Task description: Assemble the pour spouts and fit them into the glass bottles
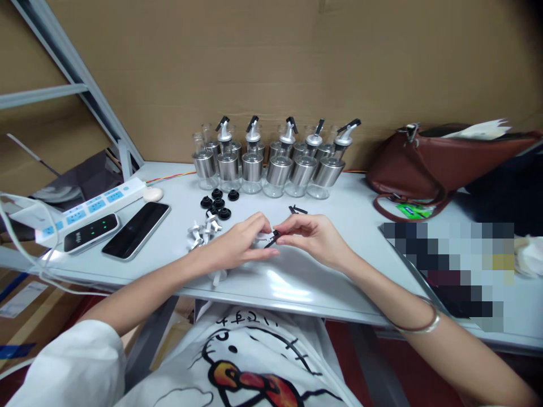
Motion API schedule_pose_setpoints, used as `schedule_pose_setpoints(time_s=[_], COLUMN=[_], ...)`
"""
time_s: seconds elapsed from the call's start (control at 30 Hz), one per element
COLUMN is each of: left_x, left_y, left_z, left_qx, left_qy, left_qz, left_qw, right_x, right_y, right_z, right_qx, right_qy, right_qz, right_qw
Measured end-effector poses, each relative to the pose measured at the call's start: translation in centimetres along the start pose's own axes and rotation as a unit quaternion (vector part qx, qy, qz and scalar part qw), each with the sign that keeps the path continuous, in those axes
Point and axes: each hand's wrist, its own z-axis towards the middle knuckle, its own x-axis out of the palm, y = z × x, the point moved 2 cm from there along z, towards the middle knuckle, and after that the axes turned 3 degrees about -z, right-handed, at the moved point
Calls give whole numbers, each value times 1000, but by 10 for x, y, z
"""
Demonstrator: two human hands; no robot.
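Low over the front of the table, my left hand (pixel 237 243) is closed on a silver-grey pour spout (pixel 265 237), partly hidden by the fingers. My right hand (pixel 316 237) pinches a small black flap lever (pixel 271 240) against the end of that spout; whether the two are joined I cannot tell. Beyond my right fingertips lie loose black levers (pixel 299 210). Beside my left hand is a heap of grey spouts (pixel 203 233), with several black rubber stoppers (pixel 218 202) behind it.
Steel-and-glass bottles (pixel 279 169) stand in rows at the back, some with fitted spouts (pixel 253 130). To the left lie a phone (pixel 136 230), a black device (pixel 91 233) and a power strip (pixel 95 206). A brown handbag (pixel 424 164) occupies the right, near a pixelated area.
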Motion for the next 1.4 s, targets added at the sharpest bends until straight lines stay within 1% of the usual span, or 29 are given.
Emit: schedule_pose_setpoints(time_s=[0.17, 0.27, 0.33, 0.43, 0.53, 0.67, 0.87, 1.03, 1.2, 1.4], left_x=[2, 3, 4, 4, 4, 4, 3, 1, 0, 0], left_y=[2, 3, 3, 4, 4, 4, 4, 4, 4, 3], left_z=[-1, -2, -2, -2, -2, -3, -3, -2, -1, 0], left_qx=[-47, -53, -43, -23, -15, -23, -39, -40, -54, -62], left_qy=[24, 29, 30, 20, -4, -26, -42, -40, -27, -26], left_qz=[2, 2, 2, -2, -19, -42, -59, -66, -49, -35], left_qw=[999, 998, 999, 1000, 1000, 998, 997, 996, 997, 997], right_x=[-1, -2, -3, -3, -4, -7, -8, -7, -5, -3], right_y=[-5, -8, -9, -7, -3, 0, -2, -3, -2, -2], right_z=[2, 3, 3, 2, 2, 2, 2, 2, 1, 1], right_qx=[-18, -16, -13, -13, -22, -43, -54, -47, -40, -2], right_qy=[-2, -7, -7, -7, -14, -30, -43, -46, -40, -22], right_qz=[-2, -5, -8, -13, -19, -26, -28, -16, -12, 14], right_qw=[1000, 1000, 1000, 1000, 999, 998, 997, 998, 998, 1000])
